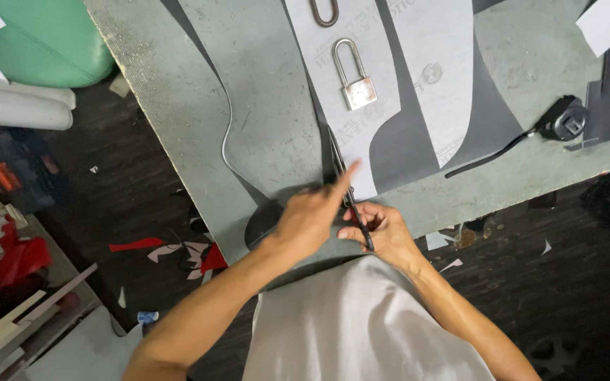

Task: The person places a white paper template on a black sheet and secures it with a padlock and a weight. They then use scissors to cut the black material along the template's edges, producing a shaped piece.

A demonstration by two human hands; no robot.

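Observation:
My right hand [383, 231] grips the handles of dark scissors [340, 166], whose blades lie along the edge of a pale grey paper pattern [344, 70] on dark sheet material [404, 141]. My left hand [312, 215] rests flat on the material beside the blades, index finger stretched toward the pattern's lower corner. A silver padlock [356, 77] sits on the pattern as a weight. A second pale pattern piece [435, 70] lies to the right.
The grey worktable [262, 106] has its front edge near my body. A black tape measure [563, 120] with its strap out lies at right. Another metal shackle [324, 13] shows at the top. Red and white scraps [178, 250] litter the dark floor.

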